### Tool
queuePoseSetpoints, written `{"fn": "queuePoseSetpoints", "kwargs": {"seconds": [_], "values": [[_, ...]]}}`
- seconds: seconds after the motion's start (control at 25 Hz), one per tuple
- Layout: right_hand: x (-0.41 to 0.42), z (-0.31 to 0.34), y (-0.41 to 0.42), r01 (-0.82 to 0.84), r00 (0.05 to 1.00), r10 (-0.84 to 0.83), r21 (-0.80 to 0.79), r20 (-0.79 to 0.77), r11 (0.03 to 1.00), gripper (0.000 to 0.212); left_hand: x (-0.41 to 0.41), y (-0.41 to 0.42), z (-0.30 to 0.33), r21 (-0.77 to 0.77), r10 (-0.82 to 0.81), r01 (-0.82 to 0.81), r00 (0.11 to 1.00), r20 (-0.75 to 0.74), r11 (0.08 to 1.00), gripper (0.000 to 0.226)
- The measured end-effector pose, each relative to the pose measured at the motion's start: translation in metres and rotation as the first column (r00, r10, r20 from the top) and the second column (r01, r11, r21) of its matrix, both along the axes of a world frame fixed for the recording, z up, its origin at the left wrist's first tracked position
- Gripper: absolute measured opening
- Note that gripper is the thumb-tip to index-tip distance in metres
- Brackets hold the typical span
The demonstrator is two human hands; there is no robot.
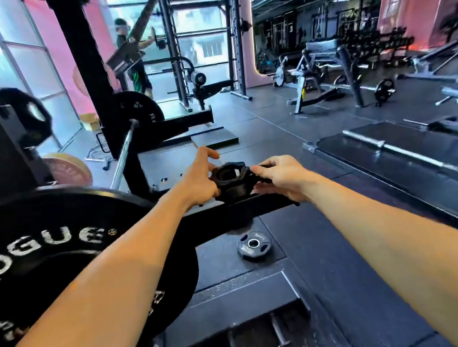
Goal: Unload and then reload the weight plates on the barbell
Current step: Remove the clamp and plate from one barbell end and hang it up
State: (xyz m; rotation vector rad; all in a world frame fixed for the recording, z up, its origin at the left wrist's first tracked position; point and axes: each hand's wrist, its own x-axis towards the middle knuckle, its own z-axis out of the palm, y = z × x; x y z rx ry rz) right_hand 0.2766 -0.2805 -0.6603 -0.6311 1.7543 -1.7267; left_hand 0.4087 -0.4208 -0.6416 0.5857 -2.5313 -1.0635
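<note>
A large black ROGUE plate (43, 256) sits on the near end of the barbell, whose steel shaft (125, 155) runs away to a second black plate (140, 106) at the far end. Both my hands hold a black barbell collar (231, 177) in front of the near plate. My left hand (197, 177) grips its left side with the forefinger stretched out. My right hand (279, 174) pinches the collar's lever on the right. The bar's near sleeve is hidden behind my left arm. A small dark plate (253, 244) lies flat on the floor below the collar.
The black rack upright (89, 69) and its safety arm (180, 123) stand behind the bar. A pink plate (68, 171) leans at the left. Another person (133, 54) works at a far rack. Benches (322, 73) and a second bar (411, 153) lie to the right.
</note>
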Motion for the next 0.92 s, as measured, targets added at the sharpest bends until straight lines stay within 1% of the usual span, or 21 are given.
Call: {"fn": "queuePoseSetpoints", "kwargs": {"seconds": [0.08,0.16,0.28,0.4,0.52,0.64,0.76,0.92], "values": [[-0.019,-0.024,-0.022,0.037,0.999,-0.038,0.007,0.02,0.999,0.016,-0.025,-0.019,-0.02,-0.077,-0.006,0.01,0.999,0.046,0.997,0.067],[-0.033,-0.047,-0.038,0.065,0.997,-0.066,0.014,0.043,0.998,0.017,-0.043,-0.035,-0.04,-0.114,-0.019,0.03,0.996,0.088,0.993,0.07],[-0.047,-0.072,-0.06,0.078,0.995,-0.08,0.036,0.058,0.996,0.016,-0.062,-0.053,-0.064,-0.151,0.035,-0.022,0.996,0.086,0.988,0.066],[-0.06,-0.087,-0.077,0.105,0.994,-0.106,0.067,0.014,0.992,0.013,-0.079,-0.068,-0.083,-0.129,0.132,-0.123,0.989,0.067,0.984,0.064],[-0.067,-0.097,-0.085,0.13,0.991,-0.125,0.1,-0.047,0.987,0.012,-0.088,-0.078,-0.095,-0.13,0.134,-0.124,0.988,0.074,0.984,0.064],[-0.07,-0.109,-0.09,0.149,0.987,-0.143,0.11,-0.068,0.983,0.013,-0.092,-0.085,-0.102,-0.123,0.141,-0.132,0.988,0.067,0.984,0.063],[-0.07,-0.112,-0.097,0.178,0.983,-0.174,0.078,-0.061,0.981,0.014,-0.097,-0.092,-0.106,-0.113,0.197,-0.185,0.975,0.106,0.976,0.059],[-0.068,-0.113,-0.105,0.206,0.978,-0.203,0.058,-0.053,0.977,0.014,-0.099,-0.096,-0.109,-0.159,0.305,-0.279,0.937,0.172,0.947,0.046]]}}
